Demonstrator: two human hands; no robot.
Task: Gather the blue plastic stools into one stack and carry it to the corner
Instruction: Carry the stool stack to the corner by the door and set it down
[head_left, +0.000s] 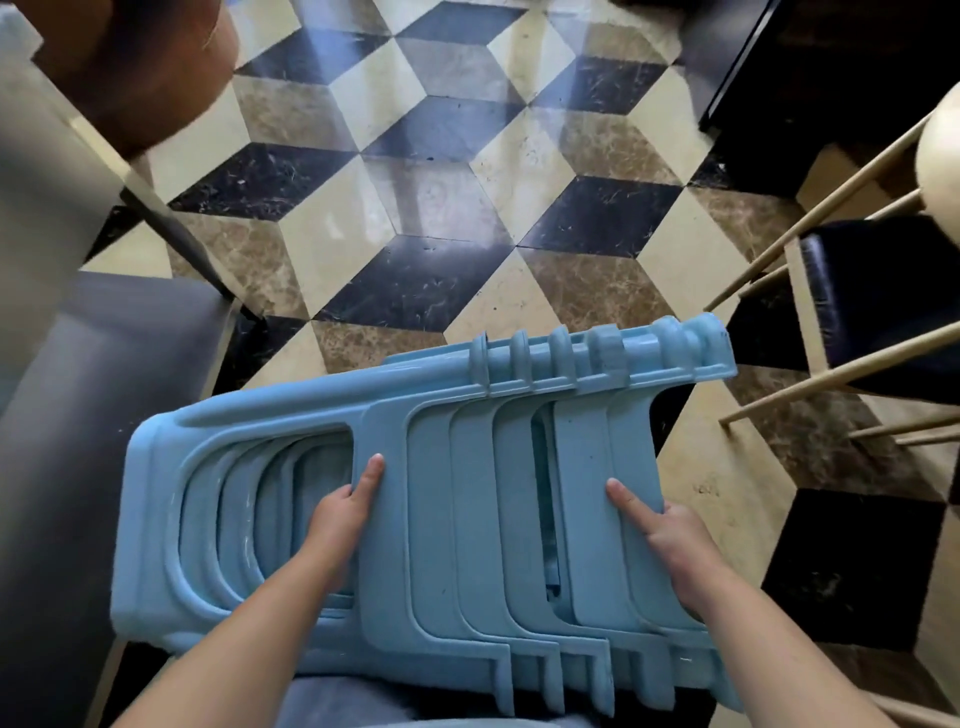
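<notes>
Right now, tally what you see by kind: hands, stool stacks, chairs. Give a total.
Bare hands: 2, the left hand and the right hand, fingers gripping the stack
Stack of nested blue plastic stools: 1, too tightly nested to count the stools
Pale wooden-framed chair with dark seat: 1
Total: 4

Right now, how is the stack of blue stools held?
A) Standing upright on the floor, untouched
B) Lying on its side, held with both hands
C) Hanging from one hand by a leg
B: the stack of blue stools lies sideways, with the left hand and the right hand gripping it.
</notes>
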